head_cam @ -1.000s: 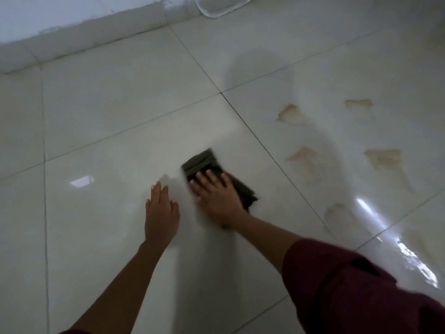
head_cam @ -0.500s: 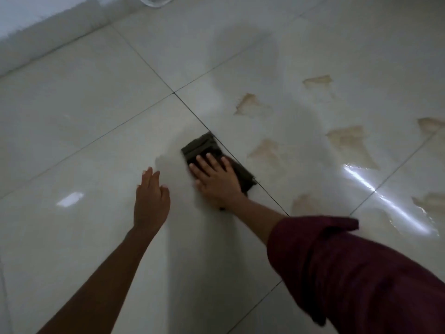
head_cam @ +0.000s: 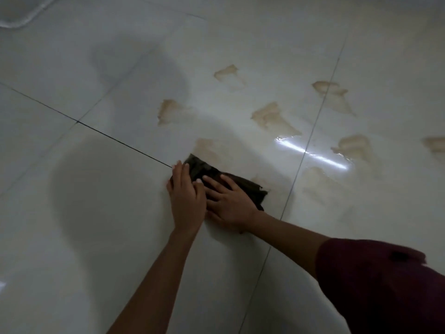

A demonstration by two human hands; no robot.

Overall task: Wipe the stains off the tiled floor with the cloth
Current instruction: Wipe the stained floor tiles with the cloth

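The right hand [head_cam: 228, 201] lies flat on the dark cloth [head_cam: 243, 186], palm down, its fingers [head_cam: 213, 183] spread apart and pointing up and to the left. Just beside it, the left hand [head_cam: 186, 196] also presses flat, fingers together, its fingertips on the cloth's upper left end; its thumb side touches the right hand's fingers. Neither hand is closed around the cloth; both press it against the tiled floor [head_cam: 108, 201].

The cloth is a folded, elongated pad. Its long axis runs diagonally, from an upper left corner near a dark grout line [head_cam: 120, 141] down to a ragged lower right end that sticks out past the right hand. That lower right end points toward a second grout line [head_cam: 310, 138], which runs down the picture.

Beyond the cloth, brownish stains [head_cam: 272, 116] are scattered across the glossy pale tiles, the nearest faint one just above the cloth's upper corner. A bright glare [head_cam: 310, 153] crosses the wet surface to the right. A dark red sleeve [head_cam: 375, 280] covers the right upper arm; the left forearm is bare.
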